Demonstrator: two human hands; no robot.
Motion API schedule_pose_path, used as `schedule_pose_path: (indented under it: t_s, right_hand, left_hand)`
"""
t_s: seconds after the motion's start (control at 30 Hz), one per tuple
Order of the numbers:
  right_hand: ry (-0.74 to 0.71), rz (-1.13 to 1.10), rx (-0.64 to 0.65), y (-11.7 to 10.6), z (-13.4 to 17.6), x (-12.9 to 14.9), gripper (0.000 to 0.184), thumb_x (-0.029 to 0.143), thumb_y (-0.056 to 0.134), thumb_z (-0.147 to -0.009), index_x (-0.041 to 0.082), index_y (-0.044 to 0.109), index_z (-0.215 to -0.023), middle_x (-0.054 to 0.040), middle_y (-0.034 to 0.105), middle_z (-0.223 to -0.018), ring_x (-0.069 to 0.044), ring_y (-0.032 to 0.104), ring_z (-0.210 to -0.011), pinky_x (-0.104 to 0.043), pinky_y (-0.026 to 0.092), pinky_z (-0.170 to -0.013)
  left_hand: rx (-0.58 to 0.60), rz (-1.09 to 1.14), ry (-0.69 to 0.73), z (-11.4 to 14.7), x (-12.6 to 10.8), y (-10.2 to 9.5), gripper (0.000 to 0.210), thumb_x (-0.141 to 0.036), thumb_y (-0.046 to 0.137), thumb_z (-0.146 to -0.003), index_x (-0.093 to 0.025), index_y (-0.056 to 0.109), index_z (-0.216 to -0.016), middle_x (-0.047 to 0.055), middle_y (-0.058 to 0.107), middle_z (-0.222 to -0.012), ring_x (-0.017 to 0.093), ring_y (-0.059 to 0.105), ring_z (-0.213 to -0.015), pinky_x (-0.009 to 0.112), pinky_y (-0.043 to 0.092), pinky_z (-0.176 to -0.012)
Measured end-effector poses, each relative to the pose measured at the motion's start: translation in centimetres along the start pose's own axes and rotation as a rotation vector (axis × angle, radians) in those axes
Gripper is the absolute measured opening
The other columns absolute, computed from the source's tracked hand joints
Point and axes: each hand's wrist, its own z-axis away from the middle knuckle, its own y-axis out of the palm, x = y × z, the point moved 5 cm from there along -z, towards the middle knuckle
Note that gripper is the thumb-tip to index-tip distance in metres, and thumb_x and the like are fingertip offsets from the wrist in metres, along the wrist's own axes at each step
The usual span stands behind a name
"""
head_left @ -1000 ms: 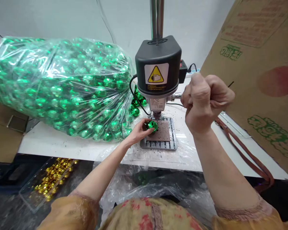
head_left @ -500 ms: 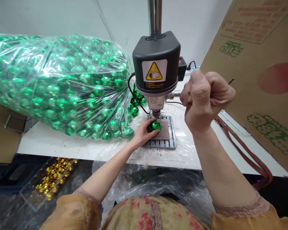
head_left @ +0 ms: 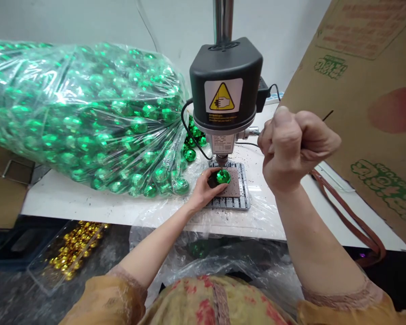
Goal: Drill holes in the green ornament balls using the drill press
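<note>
My left hand (head_left: 205, 188) has its thumb and fingers curved round a shiny green faceted ball ornament (head_left: 223, 176), gripping it from the left. The ball rests on a brown square pad (head_left: 235, 187) on the slotted metal base (head_left: 244, 198) of a small drill press. Directly above the ball is the chuck (head_left: 222, 159); the drill tip cannot be made out. My right hand (head_left: 292, 146) is closed in a fist at the end of the drill press lever (head_left: 252, 132), whose grip the fingers hide. The black motor housing (head_left: 226, 67) carries a yellow warning label.
A big clear bag (head_left: 88, 117) of green balls lies on the white table (head_left: 104, 210) at left, with loose green balls (head_left: 190, 155) beside it. Large cardboard box (head_left: 362, 104) and brown strap (head_left: 350, 212) at right. Gold balls (head_left: 76, 246) sit below left. Dark shavings surround the base.
The view has shifted slightly. My right fist is a little lower and farther right, still at the lever. My left hand still holds the green ball under the chuck, almost unmoved.
</note>
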Motion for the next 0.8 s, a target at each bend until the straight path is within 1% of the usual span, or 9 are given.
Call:
schedule_pose_path:
  t_s: [0.1,0.23,0.27,0.4,0.5,0.63,0.7,0.8]
  right_hand:
    - [-0.036,-0.037,-0.011,0.0,0.4,0.2,0.054,0.021,0.059,-0.095,0.018,0.018,-0.060,0.0058,0.022,-0.052,-0.002,0.033,-0.043,-0.027,0.023,-0.048]
    - [-0.061,-0.038,-0.024,-0.1,0.9,0.1,0.055,0.023,0.059,-0.095,0.016,0.019,-0.059,0.0058,0.025,-0.050,-0.001,0.030,-0.044,-0.027,0.023,-0.050]
    - [-0.066,-0.027,-0.030,-0.2,1.0,0.1,0.056,0.023,0.059,-0.095,0.016,0.019,-0.058,0.0058,0.025,-0.050,-0.001,0.030,-0.044,-0.028,0.026,-0.051]
    - [-0.065,0.033,-0.054,-0.4,1.5,0.3,0.056,0.024,0.058,-0.096,0.016,0.019,-0.057,0.0061,0.024,-0.050,-0.001,0.034,-0.045,-0.030,0.044,-0.063]
    - [-0.041,0.061,-0.073,-0.4,1.7,0.3,0.057,0.026,0.058,-0.096,0.017,0.017,-0.057,0.0057,0.025,-0.050,-0.002,0.034,-0.045,-0.031,0.048,-0.066]
    - [-0.072,0.058,-0.114,-0.4,1.7,0.0,0.059,0.027,0.059,-0.094,0.018,0.015,-0.056,0.0058,0.025,-0.046,-0.003,0.033,-0.043,-0.032,0.044,-0.059]
    - [-0.107,0.048,-0.121,-0.5,1.8,-0.1,0.059,0.026,0.060,-0.093,0.017,0.014,-0.057,0.0059,0.025,-0.045,-0.003,0.031,-0.040,-0.031,0.036,-0.053]
    - [-0.100,0.079,-0.102,-0.8,2.2,-0.4,0.059,0.026,0.060,-0.092,0.017,0.015,-0.055,0.0051,0.024,-0.046,-0.004,0.031,-0.040,-0.029,0.024,-0.047]
  left_hand:
    - [0.009,0.011,-0.003,0.0,0.2,0.1,0.049,-0.037,0.083,-0.083,-0.022,0.064,-0.125,0.008,0.073,-0.119,0.025,0.070,-0.110,0.038,0.056,-0.097]
    - [0.010,0.032,-0.009,0.0,0.4,0.2,0.049,-0.037,0.084,-0.082,-0.021,0.065,-0.124,0.008,0.073,-0.119,0.025,0.070,-0.111,0.038,0.056,-0.098]
    - [0.008,0.034,-0.009,0.0,0.4,0.2,0.049,-0.038,0.084,-0.082,-0.021,0.065,-0.124,0.008,0.073,-0.119,0.025,0.070,-0.111,0.038,0.056,-0.098]
    - [-0.002,0.026,0.000,0.1,0.2,0.1,0.048,-0.039,0.083,-0.083,-0.021,0.065,-0.124,0.008,0.073,-0.120,0.025,0.069,-0.112,0.038,0.055,-0.099]
    - [-0.013,0.017,0.009,0.0,0.1,0.1,0.048,-0.038,0.084,-0.082,-0.021,0.066,-0.123,0.008,0.074,-0.119,0.025,0.069,-0.111,0.038,0.056,-0.098]
    - [-0.017,0.025,0.000,0.0,0.2,0.1,0.048,-0.037,0.084,-0.081,-0.021,0.066,-0.123,0.008,0.074,-0.118,0.025,0.070,-0.110,0.039,0.056,-0.098]
    - [-0.016,0.024,-0.002,0.0,0.3,0.1,0.048,-0.038,0.084,-0.081,-0.021,0.066,-0.123,0.008,0.074,-0.119,0.025,0.069,-0.111,0.039,0.056,-0.099]
    - [-0.016,0.014,0.003,0.1,0.4,0.1,0.049,-0.039,0.084,-0.082,-0.022,0.066,-0.124,0.009,0.074,-0.121,0.025,0.069,-0.112,0.040,0.056,-0.099]
